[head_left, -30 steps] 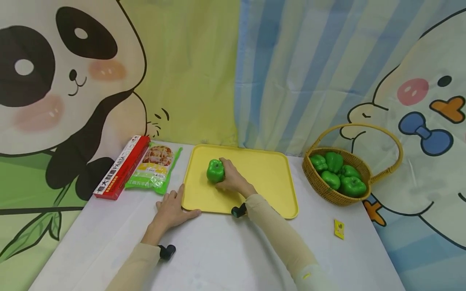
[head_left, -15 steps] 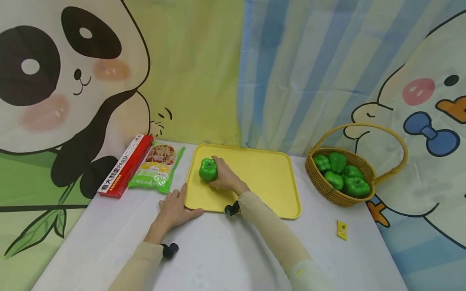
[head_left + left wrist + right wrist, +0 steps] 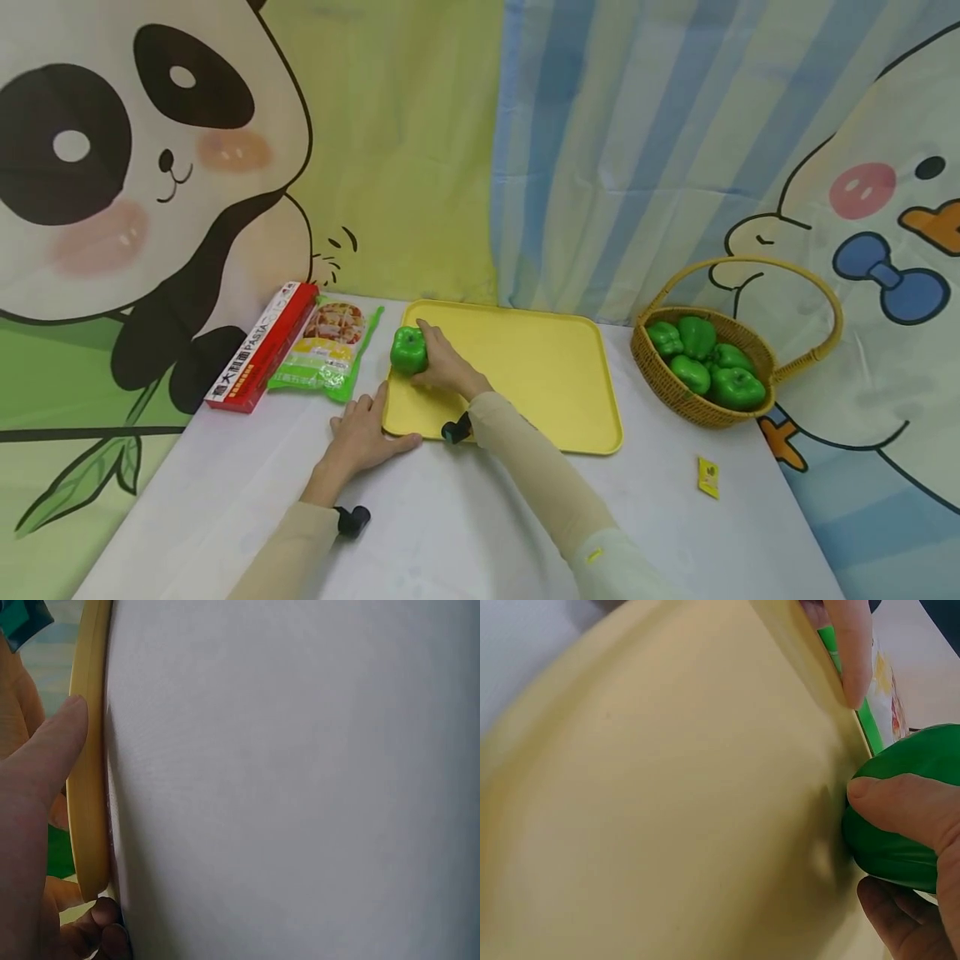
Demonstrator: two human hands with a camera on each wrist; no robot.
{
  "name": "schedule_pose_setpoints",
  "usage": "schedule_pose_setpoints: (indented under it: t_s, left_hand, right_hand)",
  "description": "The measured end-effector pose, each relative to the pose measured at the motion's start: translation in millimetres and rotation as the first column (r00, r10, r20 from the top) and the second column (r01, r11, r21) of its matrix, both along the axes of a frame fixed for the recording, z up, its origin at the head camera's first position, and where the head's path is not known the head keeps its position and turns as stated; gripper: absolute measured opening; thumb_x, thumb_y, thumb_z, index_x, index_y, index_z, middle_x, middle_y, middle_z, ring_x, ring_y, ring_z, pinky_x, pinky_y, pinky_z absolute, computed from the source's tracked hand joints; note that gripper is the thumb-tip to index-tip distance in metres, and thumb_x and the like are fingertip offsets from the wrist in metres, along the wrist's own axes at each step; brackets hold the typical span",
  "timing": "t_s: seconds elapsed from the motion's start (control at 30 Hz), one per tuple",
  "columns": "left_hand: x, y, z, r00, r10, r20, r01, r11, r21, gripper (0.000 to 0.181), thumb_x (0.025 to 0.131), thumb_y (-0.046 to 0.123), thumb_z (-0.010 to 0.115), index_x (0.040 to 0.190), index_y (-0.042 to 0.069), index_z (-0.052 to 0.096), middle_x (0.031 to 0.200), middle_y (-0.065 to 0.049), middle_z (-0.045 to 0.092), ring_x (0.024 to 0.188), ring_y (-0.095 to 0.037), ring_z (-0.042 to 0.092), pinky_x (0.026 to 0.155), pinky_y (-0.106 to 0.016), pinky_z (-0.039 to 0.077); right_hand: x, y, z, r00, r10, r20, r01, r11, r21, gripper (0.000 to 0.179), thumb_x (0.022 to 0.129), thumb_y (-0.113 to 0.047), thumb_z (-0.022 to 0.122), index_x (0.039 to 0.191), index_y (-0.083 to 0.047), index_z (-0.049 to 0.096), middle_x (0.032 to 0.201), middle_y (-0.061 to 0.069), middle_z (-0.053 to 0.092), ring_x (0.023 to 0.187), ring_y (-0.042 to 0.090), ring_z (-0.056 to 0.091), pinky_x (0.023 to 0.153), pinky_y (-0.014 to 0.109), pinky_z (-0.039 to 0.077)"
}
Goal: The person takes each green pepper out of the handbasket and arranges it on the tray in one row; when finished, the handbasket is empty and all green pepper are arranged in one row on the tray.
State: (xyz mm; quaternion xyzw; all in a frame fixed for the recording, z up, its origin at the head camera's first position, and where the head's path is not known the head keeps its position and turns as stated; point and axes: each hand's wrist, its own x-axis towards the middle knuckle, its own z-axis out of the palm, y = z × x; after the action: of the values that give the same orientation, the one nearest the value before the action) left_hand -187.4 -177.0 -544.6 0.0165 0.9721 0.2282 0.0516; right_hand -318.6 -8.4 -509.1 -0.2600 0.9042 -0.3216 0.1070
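Note:
In the head view my right hand (image 3: pixel 448 367) grips a green bell pepper (image 3: pixel 408 350) over the left side of the yellow tray (image 3: pixel 540 375). The right wrist view shows the thumb laid across the pepper (image 3: pixel 892 844), with fingertips below it, close over the tray's surface. My left hand (image 3: pixel 363 437) rests at the tray's near left corner with the fingers spread. Seen from the left wrist, its thumb (image 3: pixel 64 735) lies against the tray's rim (image 3: pixel 90 802), while other fingertips show lower down near the corner.
Several green bell peppers lie in a wicker basket (image 3: pixel 675 404) with a tall handle, right of the tray. A red pasta box (image 3: pixel 262 350) and a green food packet (image 3: pixel 324 342) lie left of it. A small yellow sachet (image 3: pixel 708 477) sits at front right on the white table (image 3: pixel 435 533).
My right hand has moved left with the pepper, from the inner part of the tray to its left edge. The left hand has stayed at the tray's corner.

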Motion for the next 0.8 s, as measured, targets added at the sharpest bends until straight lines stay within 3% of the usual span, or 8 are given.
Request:
schedule_pose_setpoints:
  t_s: [0.47,0.8]
  left_hand:
    - [0.9,1.9,-1.7,1.000,-0.004,-0.008,0.004,1.000,-0.006,0.125,0.072,0.082,0.067,0.160,0.006,0.020,0.125,-0.022,0.051,0.105,-0.034,0.043,0.077,-0.047,0.030]
    - [-0.7,0.5,1.2,1.000,-0.005,0.007,0.005,1.000,-0.001,0.125,0.074,0.079,0.067,0.160,0.004,0.017,0.124,-0.022,0.050,0.107,-0.034,0.041,0.081,-0.050,0.031]
  right_hand:
    - [1.8,-2.0,-0.8,1.000,-0.013,0.029,0.012,1.000,0.021,0.118,0.082,-0.019,0.085,0.162,-0.020,-0.002,0.156,0.013,0.033,0.146,0.028,0.039,0.119,0.045,0.036]
    - [3.9,18.0,8.2,1.000,-0.008,0.010,0.008,1.000,-0.003,0.115,0.080,-0.022,0.085,0.163,-0.018,0.006,0.156,0.013,0.034,0.142,0.029,0.044,0.114,0.044,0.041]
